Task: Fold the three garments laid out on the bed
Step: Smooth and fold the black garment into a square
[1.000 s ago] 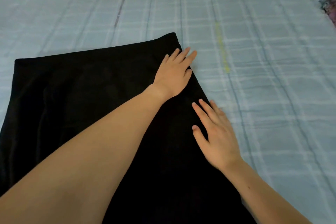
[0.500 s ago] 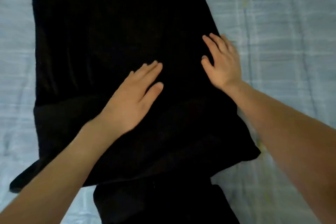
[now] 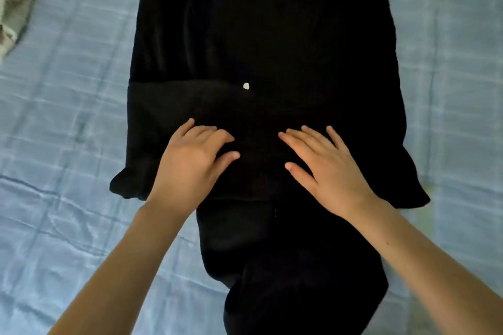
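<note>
Two palms flat on black garment [image 3: 258,35]: left hand [image 3: 190,164], right hand [image 3: 328,170]; fingers spread, fabric beneath them, nothing gripped.

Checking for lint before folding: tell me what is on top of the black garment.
Left hand and right hand rest on the black garment; a small white speck lies beyond them. Cloth under the palms is hidden.

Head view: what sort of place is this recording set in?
Probably a bedroom: a black garment lies spread on a light blue checked bed sheet, with more clothing at the upper left.
</note>
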`<state>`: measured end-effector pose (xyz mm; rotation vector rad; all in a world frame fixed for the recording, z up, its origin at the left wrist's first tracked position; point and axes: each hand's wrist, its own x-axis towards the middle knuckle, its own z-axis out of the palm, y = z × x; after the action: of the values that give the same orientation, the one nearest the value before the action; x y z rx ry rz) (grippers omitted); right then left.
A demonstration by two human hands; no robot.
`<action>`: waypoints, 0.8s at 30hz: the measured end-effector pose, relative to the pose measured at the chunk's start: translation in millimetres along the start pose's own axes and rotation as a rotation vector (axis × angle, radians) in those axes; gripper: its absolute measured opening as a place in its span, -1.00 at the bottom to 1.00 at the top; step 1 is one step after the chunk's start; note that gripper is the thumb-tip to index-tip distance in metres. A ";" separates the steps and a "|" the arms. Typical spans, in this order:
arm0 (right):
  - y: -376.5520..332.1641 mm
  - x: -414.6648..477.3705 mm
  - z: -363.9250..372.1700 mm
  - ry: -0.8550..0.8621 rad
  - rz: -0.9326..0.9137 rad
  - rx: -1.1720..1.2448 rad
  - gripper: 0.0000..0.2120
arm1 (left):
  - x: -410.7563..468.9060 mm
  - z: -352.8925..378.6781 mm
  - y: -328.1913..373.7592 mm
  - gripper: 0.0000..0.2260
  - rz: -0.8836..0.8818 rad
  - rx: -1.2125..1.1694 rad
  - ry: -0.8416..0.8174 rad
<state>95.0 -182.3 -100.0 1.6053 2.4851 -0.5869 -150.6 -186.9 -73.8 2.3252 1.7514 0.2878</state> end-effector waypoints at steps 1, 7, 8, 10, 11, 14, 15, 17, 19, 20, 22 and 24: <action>2.1 0.9 3.1 0.021 0.029 0.000 -0.45 | 4.4 -7.2 -2.0 -0.82 0.052 0.033 0.070; 17.4 10.1 3.3 0.343 0.201 -0.019 -0.47 | 46.0 -29.6 -27.0 -0.84 0.154 0.159 0.313; 20.3 12.1 5.6 0.296 0.238 -0.038 -0.46 | 52.5 -23.8 -32.9 -0.76 0.088 0.181 0.180; 24.6 15.9 15.2 0.146 0.297 -0.075 -0.44 | 56.1 -3.7 -43.4 -0.56 -0.052 0.291 -0.178; 25.6 18.6 18.6 0.110 0.312 -0.091 -0.43 | 54.2 6.6 -48.1 -0.51 -0.072 0.324 -0.245; 20.0 28.0 17.1 0.213 0.293 -0.053 -0.44 | 45.6 15.1 -48.7 -0.49 0.055 0.277 -0.052; 15.2 28.9 17.9 0.270 0.258 -0.045 -0.45 | 40.5 16.4 -48.8 -0.50 0.120 0.274 0.040; 8.5 26.7 28.4 0.317 0.183 -0.071 -0.45 | 29.2 25.6 -58.6 -0.50 0.181 0.299 0.096; 6.6 22.7 43.5 0.272 0.156 -0.085 -0.46 | 17.3 41.3 -72.5 -0.50 0.150 0.301 -0.022; 7.4 21.3 49.8 0.248 0.162 -0.078 -0.46 | 12.5 49.9 -78.0 -0.50 0.126 0.278 -0.094; 9.6 22.4 53.2 0.223 0.182 -0.073 -0.46 | 11.9 58.1 -83.2 -0.49 0.103 0.232 -0.161; 7.3 23.8 44.5 0.183 0.192 -0.052 -0.47 | 16.8 52.8 -80.4 -0.48 0.099 0.203 -0.182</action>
<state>86.8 -176.7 -150.0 1.9281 2.4036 -0.3622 -205.0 -152.0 -147.1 2.4920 1.6492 -0.0893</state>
